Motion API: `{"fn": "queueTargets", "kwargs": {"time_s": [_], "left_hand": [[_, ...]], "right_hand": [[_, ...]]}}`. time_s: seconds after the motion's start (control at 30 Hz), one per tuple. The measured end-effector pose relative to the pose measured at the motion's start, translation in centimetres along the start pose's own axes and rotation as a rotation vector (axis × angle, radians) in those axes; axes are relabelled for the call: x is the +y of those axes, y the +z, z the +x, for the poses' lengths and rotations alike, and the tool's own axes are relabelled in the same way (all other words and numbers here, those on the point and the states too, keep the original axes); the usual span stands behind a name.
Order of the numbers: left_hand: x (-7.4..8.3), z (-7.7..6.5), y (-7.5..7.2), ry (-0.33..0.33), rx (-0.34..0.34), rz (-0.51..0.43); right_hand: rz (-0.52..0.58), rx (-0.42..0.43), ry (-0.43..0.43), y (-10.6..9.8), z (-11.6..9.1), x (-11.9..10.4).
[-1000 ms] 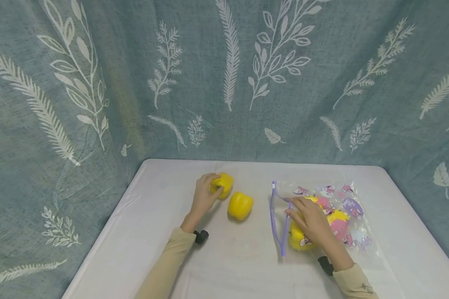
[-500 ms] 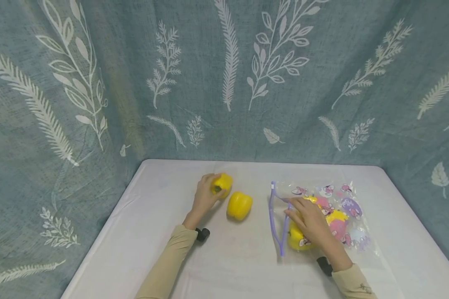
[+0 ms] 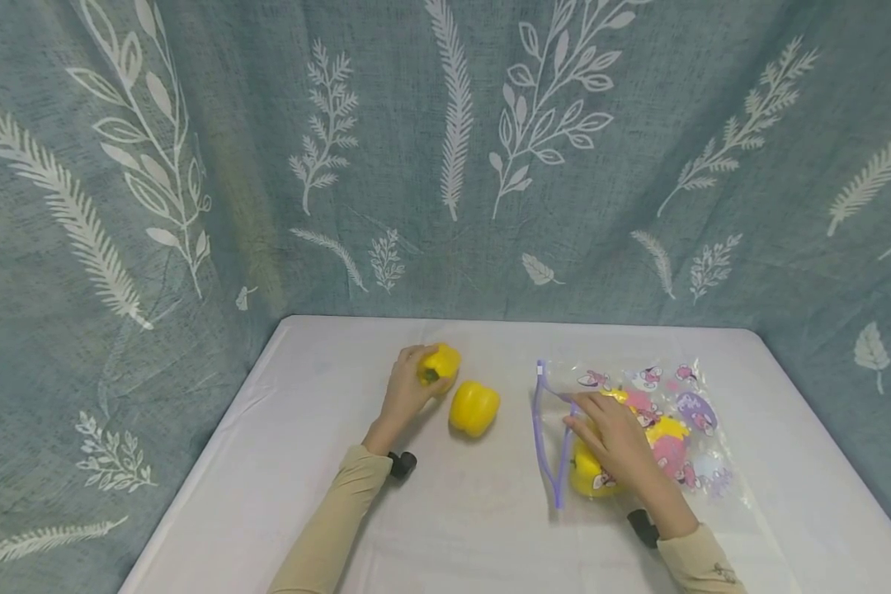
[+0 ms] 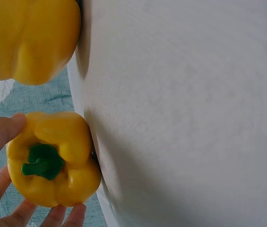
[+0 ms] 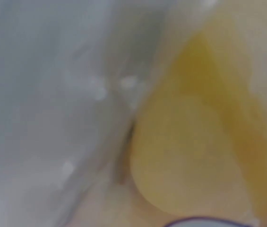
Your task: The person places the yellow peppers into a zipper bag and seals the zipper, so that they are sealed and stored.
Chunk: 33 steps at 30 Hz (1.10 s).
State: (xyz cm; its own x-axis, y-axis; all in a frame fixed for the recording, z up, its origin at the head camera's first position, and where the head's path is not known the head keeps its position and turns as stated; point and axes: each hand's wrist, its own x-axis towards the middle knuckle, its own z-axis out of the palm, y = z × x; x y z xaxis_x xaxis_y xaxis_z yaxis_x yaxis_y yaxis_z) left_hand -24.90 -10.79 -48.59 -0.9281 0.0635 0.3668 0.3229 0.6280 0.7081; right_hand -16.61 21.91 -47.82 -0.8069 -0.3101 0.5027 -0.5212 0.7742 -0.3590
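Observation:
My left hand [image 3: 403,389] holds a yellow bell pepper [image 3: 445,363] near the back of the table. In the left wrist view, thumb and fingers spread around this pepper, its green stem [image 4: 43,162] facing the camera. A second yellow bell pepper [image 3: 474,410] lies just right of it. My right hand [image 3: 619,437] pinches the purple zip edge [image 3: 568,450] of a clear printed zip bag [image 3: 713,462], and the bag's mouth gapes toward the left. Inside the bag are yellow bell peppers [image 3: 588,477], partly hidden by the hand and prints. The right wrist view is blurred by plastic and yellow.
A white cloth covers the table [image 3: 445,528]. Behind and to the sides hangs a blue-green curtain [image 3: 408,165] with white leaf patterns. The zip's white slider [image 3: 539,370] sits at the bag's far corner.
The pepper in my left hand has turned slightly, so its green stem now shows in the head view. The right hand and bag hold nearly still.

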Motion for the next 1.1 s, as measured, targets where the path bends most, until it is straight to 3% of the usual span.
{"fn": "queueTargets", "kwargs": {"time_s": [0.4, 1.1], "left_hand": [[0.2, 0.2, -0.5, -0.088, -0.013, -0.034], [1.5, -0.3, -1.9, -0.056, 0.009, -0.142]], "right_hand": [[0.008, -0.023, 0.025, 0.0, 0.1, 0.0], [0.010, -0.035, 0.041, -0.1, 0.2, 0.0]]}}
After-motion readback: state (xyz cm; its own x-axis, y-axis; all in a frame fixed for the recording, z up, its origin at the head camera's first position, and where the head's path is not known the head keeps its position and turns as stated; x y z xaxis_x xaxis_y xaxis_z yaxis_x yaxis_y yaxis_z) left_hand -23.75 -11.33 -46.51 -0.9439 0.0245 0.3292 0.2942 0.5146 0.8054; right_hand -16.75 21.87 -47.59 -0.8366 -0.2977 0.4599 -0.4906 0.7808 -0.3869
